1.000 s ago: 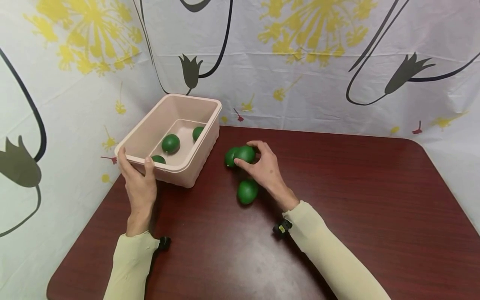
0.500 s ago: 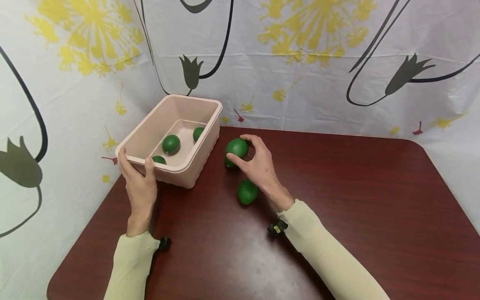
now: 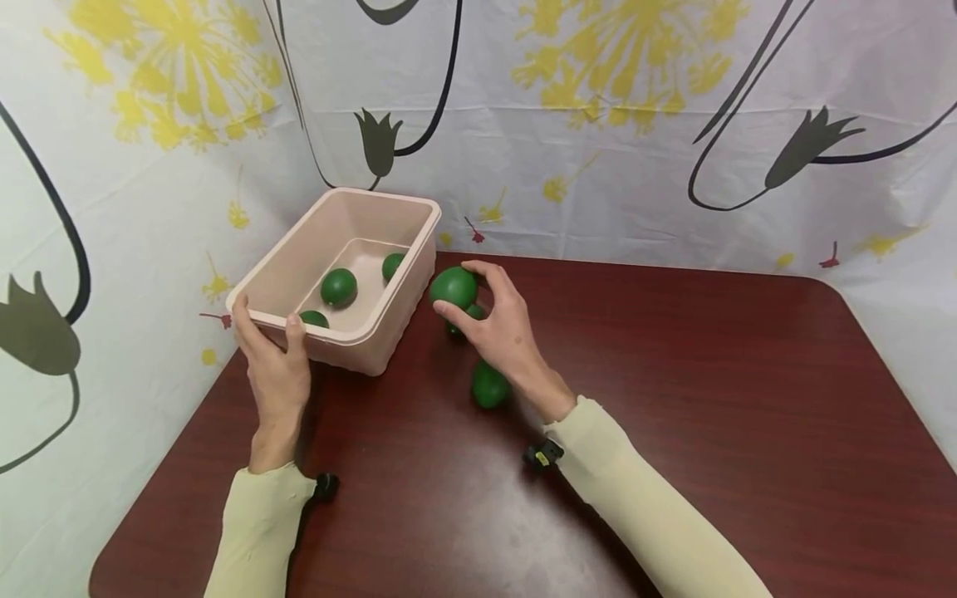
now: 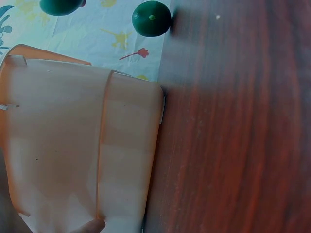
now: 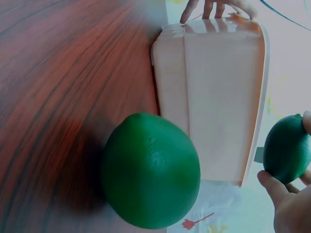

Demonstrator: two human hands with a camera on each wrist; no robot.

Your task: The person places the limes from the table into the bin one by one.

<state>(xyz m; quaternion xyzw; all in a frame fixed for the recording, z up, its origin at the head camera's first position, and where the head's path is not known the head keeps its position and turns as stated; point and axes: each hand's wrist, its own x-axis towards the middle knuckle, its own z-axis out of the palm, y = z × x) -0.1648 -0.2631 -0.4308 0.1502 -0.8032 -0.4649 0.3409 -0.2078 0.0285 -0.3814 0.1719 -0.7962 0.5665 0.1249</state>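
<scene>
In the head view, my right hand [image 3: 508,328] pinches a green lime [image 3: 453,286] between thumb and fingers, raised to the right of a pale pink plastic bin [image 3: 407,311]. The held lime [image 5: 286,148] also shows in the right wrist view. Partly behind it, a second lime [image 3: 476,314] lies on the table, and a third lime [image 3: 489,384] sits nearer, beside the right wrist. My left hand [image 3: 278,374] rests against the bin's near end, thumb and index fingertip at the rim, fingers fairly straight. Inside the bin lie a lime [image 3: 339,287] and two partly hidden ones.
The bin stands at the left of a dark red-brown wooden table [image 3: 710,415]. White fabric [image 3: 598,191] with yellow and grey flower prints hangs behind the table and along its left side.
My right hand has lifted the lime and carried it left toward the bin, uncovering part of the lime behind. The left hand and the bin stay in place.
</scene>
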